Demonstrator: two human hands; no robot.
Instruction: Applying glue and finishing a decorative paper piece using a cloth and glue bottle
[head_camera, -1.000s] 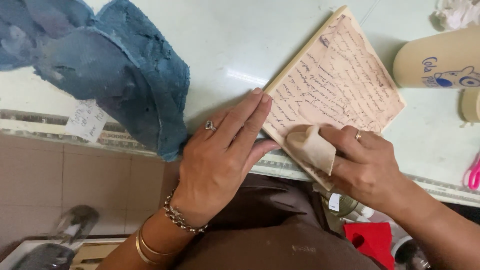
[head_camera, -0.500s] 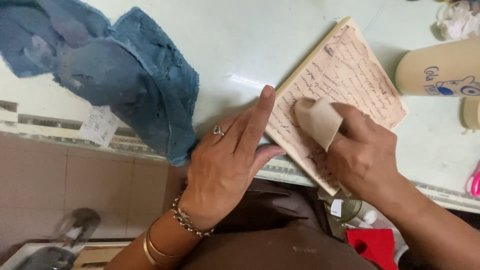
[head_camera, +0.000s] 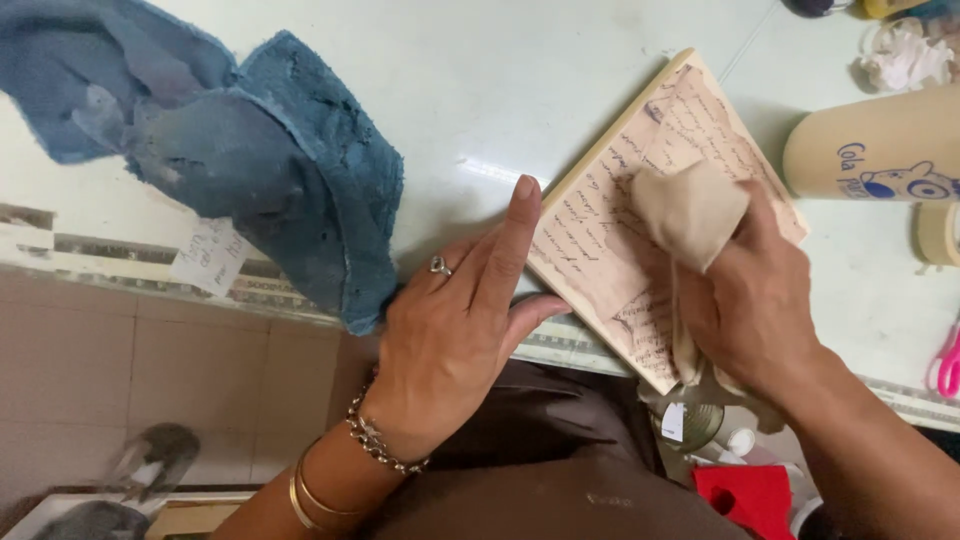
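A flat wooden board (head_camera: 618, 222) covered with aged paper bearing handwriting lies slanted on the pale table (head_camera: 470, 110), its near corner over the edge. My left hand (head_camera: 455, 335), with a ring and bracelets, lies flat beside the board, fingers pressed against its left edge. My right hand (head_camera: 750, 300) grips a beige cloth (head_camera: 690, 215) and presses it onto the middle of the paper.
A crumpled blue denim cloth (head_camera: 260, 165) lies at the table's left front edge, next to a paper tag (head_camera: 208, 255). A tan cylinder container (head_camera: 880, 150) lies at the right, with a tape roll (head_camera: 940, 232) and pink scissors (head_camera: 945, 365) near it.
My right hand has slid the beige cloth up the board, from its near corner to its middle. My left hand has stayed against the board's edge.
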